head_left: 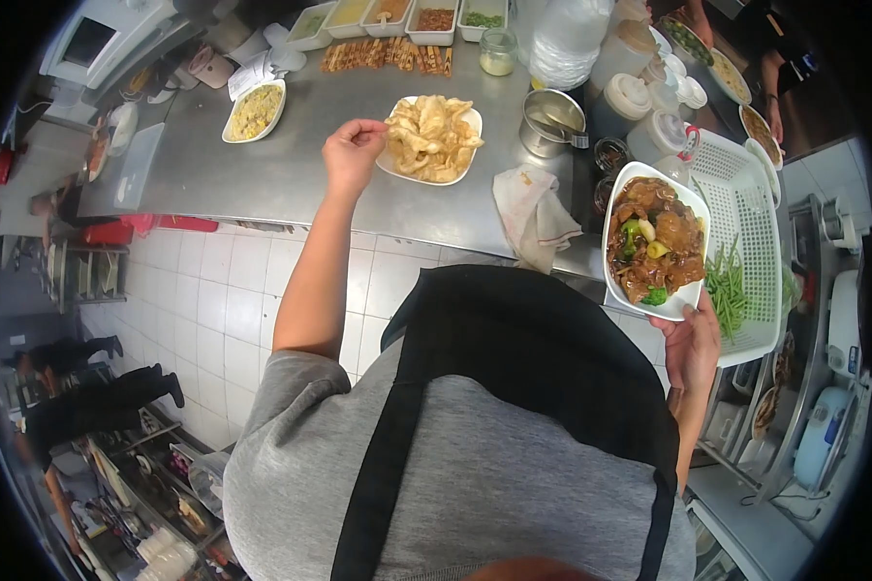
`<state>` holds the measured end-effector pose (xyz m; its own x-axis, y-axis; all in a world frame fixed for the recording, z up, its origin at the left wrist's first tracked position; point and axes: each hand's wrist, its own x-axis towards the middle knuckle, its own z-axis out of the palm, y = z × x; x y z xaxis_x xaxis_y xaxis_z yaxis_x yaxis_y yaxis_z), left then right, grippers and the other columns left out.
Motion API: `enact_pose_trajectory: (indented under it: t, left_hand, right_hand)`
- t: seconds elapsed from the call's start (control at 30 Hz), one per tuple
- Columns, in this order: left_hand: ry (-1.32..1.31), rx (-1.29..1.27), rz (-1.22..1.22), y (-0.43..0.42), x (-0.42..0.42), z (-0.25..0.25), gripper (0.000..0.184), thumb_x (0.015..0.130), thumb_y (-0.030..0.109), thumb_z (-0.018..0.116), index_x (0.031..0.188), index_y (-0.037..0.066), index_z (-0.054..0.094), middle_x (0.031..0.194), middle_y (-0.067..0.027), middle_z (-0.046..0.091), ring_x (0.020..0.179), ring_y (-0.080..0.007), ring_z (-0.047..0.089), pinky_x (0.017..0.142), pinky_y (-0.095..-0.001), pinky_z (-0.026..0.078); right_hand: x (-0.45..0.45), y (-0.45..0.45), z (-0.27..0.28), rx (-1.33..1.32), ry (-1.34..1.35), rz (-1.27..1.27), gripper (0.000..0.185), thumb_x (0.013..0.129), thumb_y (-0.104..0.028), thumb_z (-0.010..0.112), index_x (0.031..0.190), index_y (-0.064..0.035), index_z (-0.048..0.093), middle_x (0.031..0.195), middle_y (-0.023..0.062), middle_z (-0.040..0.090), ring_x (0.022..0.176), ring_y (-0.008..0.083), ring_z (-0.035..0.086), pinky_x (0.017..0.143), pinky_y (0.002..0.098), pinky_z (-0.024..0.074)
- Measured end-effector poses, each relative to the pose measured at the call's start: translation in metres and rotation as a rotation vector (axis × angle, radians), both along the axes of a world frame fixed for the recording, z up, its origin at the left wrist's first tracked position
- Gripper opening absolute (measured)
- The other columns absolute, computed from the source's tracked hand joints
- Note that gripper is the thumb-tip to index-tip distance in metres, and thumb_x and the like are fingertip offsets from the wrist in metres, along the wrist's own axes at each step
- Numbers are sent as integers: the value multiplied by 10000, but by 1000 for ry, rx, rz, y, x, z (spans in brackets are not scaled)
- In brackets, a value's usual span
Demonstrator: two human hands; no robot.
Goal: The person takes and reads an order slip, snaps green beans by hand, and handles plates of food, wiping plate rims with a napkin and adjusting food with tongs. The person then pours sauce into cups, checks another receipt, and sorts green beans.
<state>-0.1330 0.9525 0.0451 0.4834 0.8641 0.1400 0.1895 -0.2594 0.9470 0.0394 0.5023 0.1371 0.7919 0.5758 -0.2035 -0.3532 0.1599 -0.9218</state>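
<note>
My right hand [690,339] grips the lower rim of a white dish [689,303] of brown glazed meat [647,198] with green and yellow pieces. That dish is raised at the counter's right side, beside a white basket. My left hand [355,155] is over the steel counter with thumb and fingertips pinched together, at the left edge of a white plate [416,174] heaped with pale golden fried pieces [434,137]. Whether anything is between those fingertips is too small to tell. A crumpled cloth [536,215] lies at the counter's front edge.
A dish of yellow food [256,110] stands at left. Behind are ingredient trays [434,21], wrapped sticks [386,56] and a glass jar [498,52]. To the right are a metal pot [552,124], bottles [629,95] and a basket [765,242] with green beans [727,290]. Other people stand at left and upper right.
</note>
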Motion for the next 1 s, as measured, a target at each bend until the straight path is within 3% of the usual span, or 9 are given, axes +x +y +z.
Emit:
enact_pose_trajectory:
  t: [0.2,0.4,0.57,0.7,0.9,1.0]
  left_hand:
    - [66,449,-128,0,17,16,136,751,-32,629,857,23,694,943,-42,634,772,-115,612,710,-225,493]
    - [348,391,-362,31,41,56,145,758,-50,614,869,14,682,939,-43,627,816,-140,631,758,-251,511]
    - [227,340,-436,33,34,25,138,771,-65,606,858,16,677,955,-48,620,874,-132,611,778,-244,505]
    - [109,227,-484,47,17,38,126,781,-61,609,850,18,678,970,-40,610,903,-130,595,782,-242,502]
    - [331,435,-521,46,55,47,142,776,-55,605,878,13,677,998,-50,587,888,-143,594,793,-264,519]
    - [291,434,-539,35,63,43,156,743,-15,614,872,35,686,935,-84,621,822,-201,618,763,-286,512]
  right_hand:
    - [-3,-2,-3,-7,7,-12,479,860,-63,402,1322,61,364,1192,175,543,923,233,618,729,348,562]
    - [-1,-5,-5,-6,-8,-6,493,859,-69,406,1333,57,354,1204,165,538,930,229,615,730,347,562]
    - [-7,-6,-2,0,0,-34,491,862,-79,412,1331,56,357,1206,163,537,937,231,614,732,351,560]
    - [-7,-9,-4,-4,-10,-38,488,866,-89,415,1329,56,360,1209,161,537,945,232,611,736,353,559]
    - [-6,-7,-3,2,-14,-22,492,867,-97,418,1332,53,358,1215,159,533,951,229,607,737,352,558]
    - [-11,-9,-3,8,-15,-45,494,868,-101,423,1332,55,357,1222,159,527,947,227,608,736,350,559]
